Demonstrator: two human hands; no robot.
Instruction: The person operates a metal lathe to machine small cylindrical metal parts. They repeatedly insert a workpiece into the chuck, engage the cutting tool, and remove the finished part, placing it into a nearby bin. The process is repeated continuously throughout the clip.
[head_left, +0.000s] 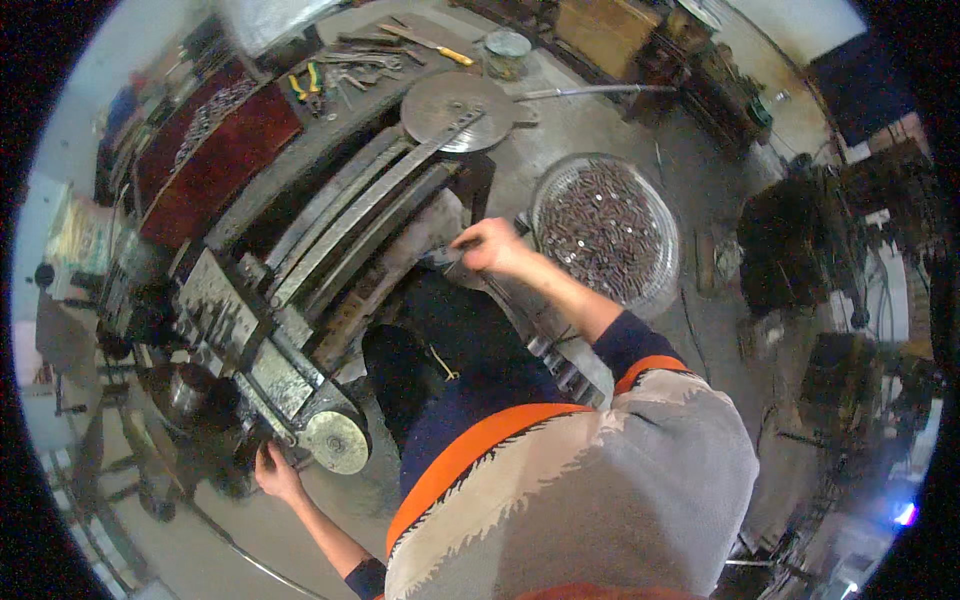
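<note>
A metal machine with long parallel bars (360, 217) lies in front of me. At its far end is a round steel disc (457, 109), joined to a long connecting bar. My left hand (276, 472) reaches to the near end, beside a round pale wheel (337, 442); its fingertips are partly hidden by machine parts. Over the right side of the machine, above my dark-clothed lap, is my right hand (491, 246). Its fingers are curled, and whether they pinch a small part is unclear. Right of that hand stands a round metal basin (607, 225) full of small dark cylindrical metal pieces.
Behind the machine sits a dark red box (225, 169). Yellow-handled pliers (307, 81), a yellow-handled tool (454, 55) and a glass jar (507, 54) stand or lie on the far bench. A metal rod (592, 91) extends right from the disc. Cables trail across the floor.
</note>
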